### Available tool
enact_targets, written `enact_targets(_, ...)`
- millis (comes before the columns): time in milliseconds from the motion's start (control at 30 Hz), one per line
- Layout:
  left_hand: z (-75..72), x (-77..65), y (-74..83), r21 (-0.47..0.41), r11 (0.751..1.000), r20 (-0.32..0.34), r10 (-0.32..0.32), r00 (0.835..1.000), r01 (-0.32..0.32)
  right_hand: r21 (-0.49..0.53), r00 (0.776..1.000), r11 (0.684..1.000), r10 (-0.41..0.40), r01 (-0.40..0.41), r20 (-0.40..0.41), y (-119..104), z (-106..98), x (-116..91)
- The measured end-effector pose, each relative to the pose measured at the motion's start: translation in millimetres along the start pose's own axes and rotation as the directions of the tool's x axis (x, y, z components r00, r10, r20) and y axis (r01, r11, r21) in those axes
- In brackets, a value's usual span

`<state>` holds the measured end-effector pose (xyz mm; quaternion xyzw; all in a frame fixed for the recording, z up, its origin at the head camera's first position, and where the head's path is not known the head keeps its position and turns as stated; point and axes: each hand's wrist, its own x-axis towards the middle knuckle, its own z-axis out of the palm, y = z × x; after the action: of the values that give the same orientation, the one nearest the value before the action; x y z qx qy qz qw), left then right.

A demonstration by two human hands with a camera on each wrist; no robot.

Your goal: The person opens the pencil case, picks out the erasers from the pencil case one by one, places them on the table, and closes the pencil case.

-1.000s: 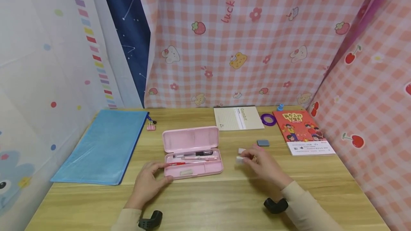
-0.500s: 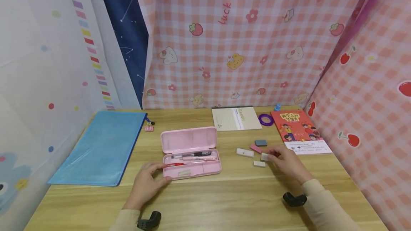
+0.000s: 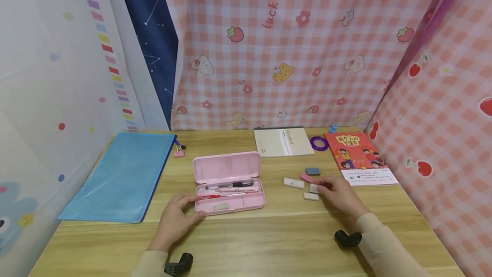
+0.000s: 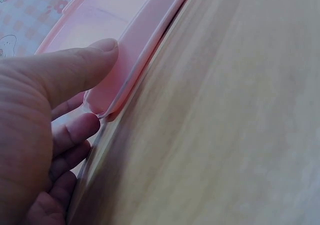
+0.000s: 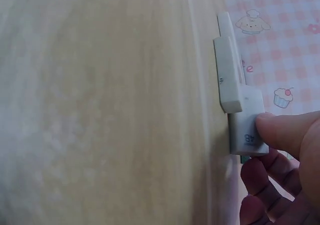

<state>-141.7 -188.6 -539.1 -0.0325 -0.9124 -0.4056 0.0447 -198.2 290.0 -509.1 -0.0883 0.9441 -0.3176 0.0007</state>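
An open pink pencil case (image 3: 226, 169) lies on the table in the head view. Inside are a black pen (image 3: 240, 184), a red pen (image 3: 211, 197), a pale pink pen and a whitish eraser (image 3: 221, 207). My left hand (image 3: 176, 222) holds the case's left end, thumb on the front rim in the left wrist view. My right hand (image 3: 341, 195) pinches a white eraser (image 5: 246, 127) between thumb and fingers at the tabletop. Close by lie a long white eraser (image 3: 294, 183), a small white one (image 3: 311, 196), a pink one (image 3: 306, 178) and a blue-grey one (image 3: 313, 171).
A blue folder (image 3: 121, 178) lies at the left, with a pink binder clip (image 3: 179, 152) beside it. Towards the back are a notepad (image 3: 274, 142), a purple tape ring (image 3: 319, 143), a small blue object (image 3: 333, 128) and a red booklet (image 3: 355, 153). Patterned cloth hangs behind.
My right hand has moved right from beside the long white eraser, then slightly back left with the white eraser it pinches. The left hand has stayed on the pencil case.
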Motion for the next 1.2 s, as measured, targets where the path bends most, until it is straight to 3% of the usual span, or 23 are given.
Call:
enact_targets(467,1.2,-0.2,-1.4,0.011,1.000,-0.017,0.024,1.000,-0.024,-0.024,0.999,1.000,0.016,-0.017,-0.030,2.5,5.6,4.3)
enact_targets(767,2.0,0.3,-0.9,0.012,1.000,-0.009,0.022,1.000,-0.022,0.001,0.996,0.997,0.077,-0.077,-0.040,-3.7,-12.6,0.5)
enact_targets(1000,1.0,-0.1,-0.8,0.019,1.000,-0.005,0.019,1.000,-0.019,0.048,0.998,0.999,0.015,-0.012,-0.066,-25.2,-19.0,3.5)
enact_targets(1200,1.5,-0.2,-1.2,0.020,1.000,-0.005,0.015,1.000,-0.015,0.122,0.996,0.990,-0.066,0.072,-0.056,-57.0,2.0,10.7)
